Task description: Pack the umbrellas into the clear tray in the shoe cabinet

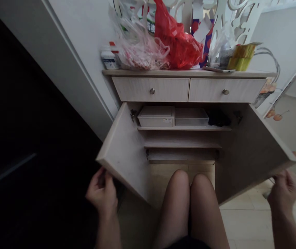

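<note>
I face a low wooden cabinet [184, 73] with both lower doors swung open. My left hand [101, 192] curls its fingers round the outer edge of the left door [125, 152]. My right hand [284, 192] is closed at the outer lower edge of the right door [251, 152]; whether it grips that edge is unclear. My knees [189, 193] are in front of the opening. On the top shelf inside lie a white box [156, 116], a clear box [191, 117] and a dark object [218, 118]. The lower shelves look bare.
Two shut drawers [189, 90] with round knobs sit above the doors. The cabinet top carries a red plastic bag [177, 41], a pale bag [140, 48], a white bottle [108, 58], a phone [219, 69] and yellow packets [242, 55]. A dark door lies left, tiled floor right.
</note>
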Demonstrator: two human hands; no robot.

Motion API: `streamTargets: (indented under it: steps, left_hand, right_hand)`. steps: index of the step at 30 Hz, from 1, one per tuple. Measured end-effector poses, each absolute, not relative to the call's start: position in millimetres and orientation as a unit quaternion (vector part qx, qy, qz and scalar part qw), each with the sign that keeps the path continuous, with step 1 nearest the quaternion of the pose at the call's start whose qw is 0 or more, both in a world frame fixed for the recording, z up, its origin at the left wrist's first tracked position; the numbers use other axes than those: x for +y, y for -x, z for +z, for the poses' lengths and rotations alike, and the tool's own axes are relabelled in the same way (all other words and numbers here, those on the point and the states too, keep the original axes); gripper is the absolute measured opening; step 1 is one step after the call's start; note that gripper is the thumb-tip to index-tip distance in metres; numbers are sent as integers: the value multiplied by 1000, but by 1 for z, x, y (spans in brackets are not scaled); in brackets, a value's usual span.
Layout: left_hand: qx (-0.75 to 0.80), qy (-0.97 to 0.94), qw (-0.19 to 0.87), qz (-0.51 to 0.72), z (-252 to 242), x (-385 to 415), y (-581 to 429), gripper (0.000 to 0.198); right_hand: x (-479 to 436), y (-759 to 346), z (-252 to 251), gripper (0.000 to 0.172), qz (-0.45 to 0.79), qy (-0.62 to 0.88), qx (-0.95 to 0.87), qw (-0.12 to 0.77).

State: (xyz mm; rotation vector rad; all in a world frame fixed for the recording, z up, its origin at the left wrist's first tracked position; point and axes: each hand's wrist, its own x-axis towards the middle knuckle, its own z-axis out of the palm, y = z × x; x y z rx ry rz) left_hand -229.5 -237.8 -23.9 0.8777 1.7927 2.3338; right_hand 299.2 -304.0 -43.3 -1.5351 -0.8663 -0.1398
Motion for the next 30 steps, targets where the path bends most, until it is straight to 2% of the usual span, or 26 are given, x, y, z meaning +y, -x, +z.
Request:
streamTargets:
  steps: [3,5,13,19,26,30]
  left_hand:
    - [559,-418,62,713,-30,-225,196,35]
    - [539,-490,78,680,-30,-212,173,34]
    - [488,-626,82,603,-21,-129,75,28]
    - [525,-643,68,553,-14,-77,28,21]
    - [557,-665,46,496,-6,-45,8,24]
    - [552,-654,57,514,-5,-27,0,21]
  right_hand:
    - [-289,-268,-40,51,-31,670,-361,648]
    - [-273,-248,-33,44,-6,664,-407,627]
    - [-171,-171,-7,48,61,596,-535,595]
    - [-110,-134,0,47,5,648,-527,550]
    - [-69,-123,0,46,-55,691,-538,479]
    - [-50,-120,2,43,-78,694,-534,477]
